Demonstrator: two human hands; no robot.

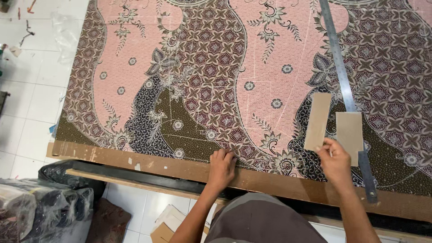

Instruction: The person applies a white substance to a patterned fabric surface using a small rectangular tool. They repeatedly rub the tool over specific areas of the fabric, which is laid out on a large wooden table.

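A large batik cloth (252,72) in pink, maroon and dark olive lies spread over a wooden board (148,162). My left hand (222,167) rests with fingers curled on the cloth's near edge, holding nothing. My right hand (335,159) pinches the lower end of a narrow tan card strip (317,120) lying on the cloth. A second, wider tan card piece (349,131) lies right beside it, partly under my fingers. A long metal ruler (343,85) runs from the top edge down past my right hand.
White tiled floor (31,90) lies to the left of the board. Black plastic-wrapped rolls (40,204) sit at the lower left. Cardboard pieces (166,225) lie on the floor below the board's edge. Faint chalk lines cross the pink areas.
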